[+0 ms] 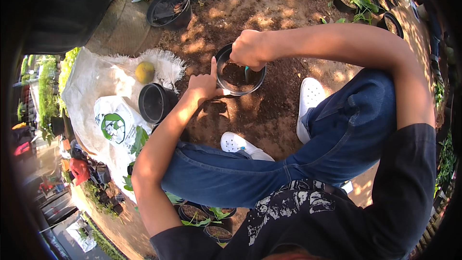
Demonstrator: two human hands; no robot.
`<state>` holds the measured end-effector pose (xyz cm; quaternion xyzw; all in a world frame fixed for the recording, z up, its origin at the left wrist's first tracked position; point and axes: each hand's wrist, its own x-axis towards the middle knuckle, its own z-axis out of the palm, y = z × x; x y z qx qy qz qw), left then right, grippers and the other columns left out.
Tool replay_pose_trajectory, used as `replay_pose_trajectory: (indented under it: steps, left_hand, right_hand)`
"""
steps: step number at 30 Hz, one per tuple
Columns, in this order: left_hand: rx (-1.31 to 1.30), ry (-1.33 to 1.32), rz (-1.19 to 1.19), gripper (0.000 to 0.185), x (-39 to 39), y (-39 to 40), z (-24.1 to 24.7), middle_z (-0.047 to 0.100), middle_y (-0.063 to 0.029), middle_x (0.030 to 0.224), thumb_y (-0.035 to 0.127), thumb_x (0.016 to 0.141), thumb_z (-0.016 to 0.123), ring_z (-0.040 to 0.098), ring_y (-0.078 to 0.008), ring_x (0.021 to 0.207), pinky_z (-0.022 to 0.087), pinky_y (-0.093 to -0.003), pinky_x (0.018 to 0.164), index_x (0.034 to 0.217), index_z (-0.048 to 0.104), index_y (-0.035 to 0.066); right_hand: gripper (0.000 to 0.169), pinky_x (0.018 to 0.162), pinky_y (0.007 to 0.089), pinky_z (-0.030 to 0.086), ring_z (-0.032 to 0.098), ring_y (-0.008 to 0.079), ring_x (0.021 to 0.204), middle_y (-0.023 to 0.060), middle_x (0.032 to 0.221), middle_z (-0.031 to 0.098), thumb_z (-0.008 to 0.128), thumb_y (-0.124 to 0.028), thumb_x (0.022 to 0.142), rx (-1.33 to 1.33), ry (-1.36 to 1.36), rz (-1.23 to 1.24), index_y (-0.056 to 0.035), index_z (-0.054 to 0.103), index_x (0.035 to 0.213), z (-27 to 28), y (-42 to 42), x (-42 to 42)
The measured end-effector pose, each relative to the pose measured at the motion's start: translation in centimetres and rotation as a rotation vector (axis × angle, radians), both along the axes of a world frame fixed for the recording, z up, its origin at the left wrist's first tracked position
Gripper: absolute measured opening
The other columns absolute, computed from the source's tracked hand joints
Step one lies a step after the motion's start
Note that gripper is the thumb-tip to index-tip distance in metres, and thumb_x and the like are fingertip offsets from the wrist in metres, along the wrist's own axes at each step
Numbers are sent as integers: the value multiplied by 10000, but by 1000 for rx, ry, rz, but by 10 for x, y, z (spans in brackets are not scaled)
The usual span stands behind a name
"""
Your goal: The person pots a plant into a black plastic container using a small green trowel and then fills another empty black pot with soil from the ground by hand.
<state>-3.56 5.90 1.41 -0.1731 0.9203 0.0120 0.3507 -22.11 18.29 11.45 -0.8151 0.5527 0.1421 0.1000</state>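
A round black plastic plant pot (260, 83) with dark soil (232, 74) in it stands on the ground before me. My left hand (204, 83) holds the pot's left side, index finger and thumb spread along the rim. Over the far right part of the pot, my right hand (249, 48) is closed in a fist around a small hand tool (247, 73). Only a teal piece of that tool shows below the fist, reaching down to the soil; its handle is hidden in the fingers.
Left of the pot, a black pot (153, 103), a yellowish round fruit (144, 72) and a white printed bag (121, 121) rest on a woven plastic sheet (85, 79). Another black pot (169, 9) stands farther off. White clogs (311, 95) are nearby; potted plants (218, 233) stand by my left leg.
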Motion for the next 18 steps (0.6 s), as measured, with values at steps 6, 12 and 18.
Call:
replay_pose_trajectory:
  steps: [6, 12, 18]
  left_hand:
    - [-12, 13, -14, 1312, 0, -4, -1, 739, -197, 1044, 679, 810, 698, 723, -340, 936, 514, -476, 863, 1577, -133, 12]
    - [88, 86, 3, 1265, 1, -3, -11, 723, -182, 1085, 613, 823, 726, 705, -359, 985, 524, -492, 864, 1565, -59, -45]
    - [93, 72, 30, 1130, 7, -8, -19, 714, -152, 1131, 583, 804, 756, 690, -346, 1026, 519, -506, 859, 1512, 176, -78]
  right_hand:
    - [206, 659, 437, 581, 726, 336, 779, 140, 775, 723, 756, -197, 644, -119, -93, -4, -47, 723, 782, -7, -3, -8]
    - [291, 705, 440, 584, 734, 322, 852, 139, 874, 745, 783, -248, 682, 15, -42, -12, -45, 748, 887, 3, -30, 7]
    - [331, 793, 430, 573, 728, 311, 934, 127, 920, 754, 772, -274, 697, 41, 44, 123, -59, 763, 948, 5, -54, 37]
